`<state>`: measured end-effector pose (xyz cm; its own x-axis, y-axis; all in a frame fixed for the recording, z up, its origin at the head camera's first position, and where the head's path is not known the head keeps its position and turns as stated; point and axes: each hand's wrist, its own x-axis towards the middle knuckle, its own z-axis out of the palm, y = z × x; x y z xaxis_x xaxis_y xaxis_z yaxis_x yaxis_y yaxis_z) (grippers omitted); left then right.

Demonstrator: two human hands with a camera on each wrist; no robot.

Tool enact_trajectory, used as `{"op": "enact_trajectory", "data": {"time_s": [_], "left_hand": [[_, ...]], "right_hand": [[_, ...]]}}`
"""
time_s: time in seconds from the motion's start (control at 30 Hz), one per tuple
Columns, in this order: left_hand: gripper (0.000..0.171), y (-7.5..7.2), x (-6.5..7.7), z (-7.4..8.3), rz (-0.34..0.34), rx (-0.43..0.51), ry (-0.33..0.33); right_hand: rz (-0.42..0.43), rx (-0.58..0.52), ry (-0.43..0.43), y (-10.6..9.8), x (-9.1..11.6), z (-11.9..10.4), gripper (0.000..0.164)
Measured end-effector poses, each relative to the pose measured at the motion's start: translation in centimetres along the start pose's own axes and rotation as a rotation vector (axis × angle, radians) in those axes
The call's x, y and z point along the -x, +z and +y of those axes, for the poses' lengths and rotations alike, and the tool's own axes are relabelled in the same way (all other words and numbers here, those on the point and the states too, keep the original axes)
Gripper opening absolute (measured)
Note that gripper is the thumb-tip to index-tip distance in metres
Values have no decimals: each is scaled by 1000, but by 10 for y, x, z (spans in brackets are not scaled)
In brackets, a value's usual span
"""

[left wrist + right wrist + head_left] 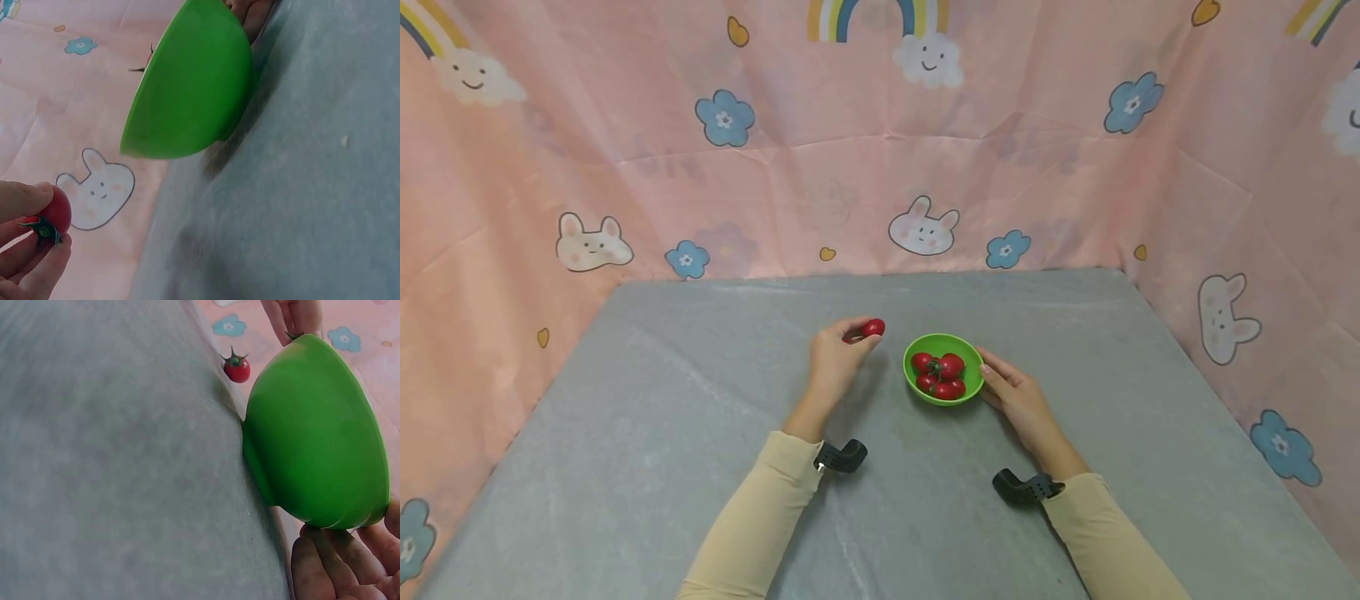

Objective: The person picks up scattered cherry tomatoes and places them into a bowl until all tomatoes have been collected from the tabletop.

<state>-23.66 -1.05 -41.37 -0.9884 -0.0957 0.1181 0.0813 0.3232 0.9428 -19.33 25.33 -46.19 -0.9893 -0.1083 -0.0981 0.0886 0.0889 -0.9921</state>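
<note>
My left hand pinches a red cherry tomato between thumb and fingers, left of the green bowl and above the table. The green calyx of this tomato shows in the left wrist view. Several red cherry tomatoes with green stems lie in the bowl. On the bowl's right side, my right hand grips it, thumb at the rim and fingers against the outer wall. Another cherry tomato appears in the right wrist view, apart from the bowl and lower than the left hand's fingers.
A grey cloth covers the table. Behind it and at both sides hangs a pink curtain printed with rabbits, flowers and rainbows. Black wrist cameras are strapped on both wrists, close above the cloth.
</note>
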Motion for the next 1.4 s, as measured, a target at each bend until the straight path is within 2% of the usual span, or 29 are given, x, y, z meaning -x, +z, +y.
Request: {"op": "enact_trajectory", "data": {"time_s": [0.17,0.57,0.77,0.9,1.1,1.4], "left_hand": [[30,10,2,4,-36,17,0],[30,28,13,12,-131,15,49],[33,34,15,17,-166,-42,74],[32,40,12,19,-198,-73,115],[32,45,11,22,-238,-193,178],[31,45,13,28,-300,-270,195]], "right_hand": [[-1,-7,-2,0,0,0,56],[-10,-5,-17,0,1,0,57],[-14,-6,-22,-1,3,-2,56],[-12,-11,-19,0,3,-2,56],[-9,-9,-19,1,2,-2,57],[-7,-12,-24,0,2,-1,56]]}}
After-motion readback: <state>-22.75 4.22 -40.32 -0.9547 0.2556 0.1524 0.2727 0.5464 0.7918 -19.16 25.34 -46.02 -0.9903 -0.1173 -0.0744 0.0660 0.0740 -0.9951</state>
